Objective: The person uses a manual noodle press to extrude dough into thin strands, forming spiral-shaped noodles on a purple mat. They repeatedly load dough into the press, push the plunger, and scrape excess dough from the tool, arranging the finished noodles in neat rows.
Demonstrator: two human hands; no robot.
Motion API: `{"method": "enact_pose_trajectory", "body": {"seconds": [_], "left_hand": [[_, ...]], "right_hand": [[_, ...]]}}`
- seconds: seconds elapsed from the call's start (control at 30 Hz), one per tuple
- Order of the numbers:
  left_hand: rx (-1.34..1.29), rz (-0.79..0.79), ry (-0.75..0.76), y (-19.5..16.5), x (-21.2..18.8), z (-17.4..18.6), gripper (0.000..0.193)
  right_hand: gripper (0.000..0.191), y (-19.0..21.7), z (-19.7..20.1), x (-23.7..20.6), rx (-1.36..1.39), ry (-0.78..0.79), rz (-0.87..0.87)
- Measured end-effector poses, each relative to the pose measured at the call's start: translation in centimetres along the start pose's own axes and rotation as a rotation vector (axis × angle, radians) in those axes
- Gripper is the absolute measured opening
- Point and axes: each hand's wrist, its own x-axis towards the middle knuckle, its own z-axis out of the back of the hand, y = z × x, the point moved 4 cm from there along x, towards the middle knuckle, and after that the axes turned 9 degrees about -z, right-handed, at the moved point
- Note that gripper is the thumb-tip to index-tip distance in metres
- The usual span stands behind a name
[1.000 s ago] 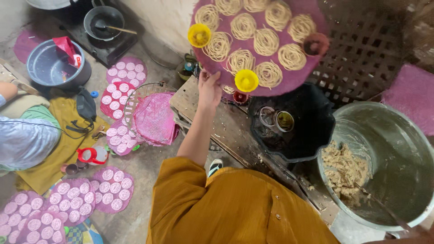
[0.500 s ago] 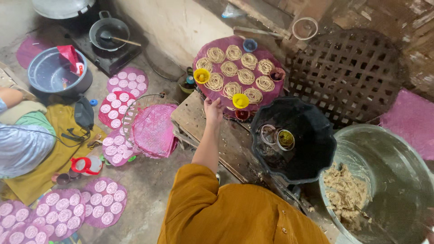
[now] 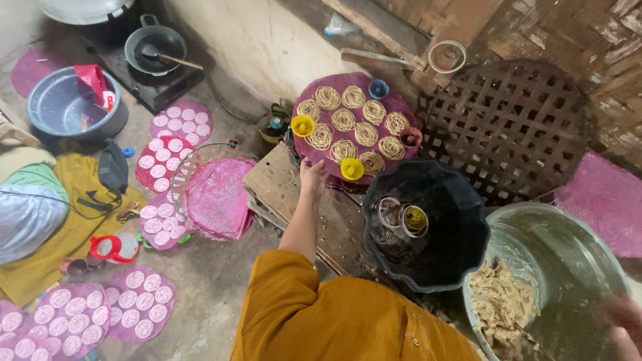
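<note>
At the far left of the frame lay pink round mats (image 3: 137, 305) covered with pale discs, and above them a grey basin (image 3: 67, 107) holding a red scoop. A dark pan (image 3: 155, 48) with a spoon sat on a black stove in the upper left.

Near the centre, the left hand (image 3: 311, 177) reached up from an ochre sleeve (image 3: 314, 307), its fingers closed on the near rim of the purple round tray (image 3: 356, 127). The tray was above centre, over a wooden board (image 3: 294, 194), carrying coils of pale noodle strands (image 3: 366, 134) in rows, with small yellow cups (image 3: 352, 168) at its edge. It looked thin and flexible, light but likely to sag when held at one edge alone; the coils seemed soft and easily shaken loose, so a grip at the bare rim with support beneath would suit it. Being round, it had no clear long axis; it lay nearly flat, face up.

To the right stood a black tub (image 3: 461, 234) with metal moulds, then a steel bowl (image 3: 575, 234) of pale dough. At the lower right corner the right hand (image 3: 625, 327) showed only as a blur; I cannot tell how its fingers stood.
</note>
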Motion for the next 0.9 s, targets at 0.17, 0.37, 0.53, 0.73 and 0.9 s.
{"method": "enact_pose_trajectory", "body": {"seconds": [0.17,0.37,0.53,0.73,0.9], "left_hand": [[0.016,-0.037,0.002,0.5,0.4,0.6,0.042],[0.130,0.002,-0.061,0.1,0.1,-0.4,0.048],[0.148,0.009,-0.019,-0.6,-0.7,-2.1,0.052],[0.196,0.074,0.147,-1.0,-3.2,-3.0,0.065],[0.249,0.065,-0.072,-3.4,-6.4,1.6,0.086]], "right_hand": [[0.038,0.6,-0.3,2.1,-0.165,-0.019,0.025],[0.048,-2.1,-1.5,13.6,-0.056,-0.138,-0.366],[0.054,-1.3,-5.5,22.6,0.160,-0.329,-0.349],[0.064,-1.2,-4.8,25.7,-0.267,-0.628,-0.515],[0.058,-4.5,-4.2,27.8,0.005,-0.512,-0.388]]}}
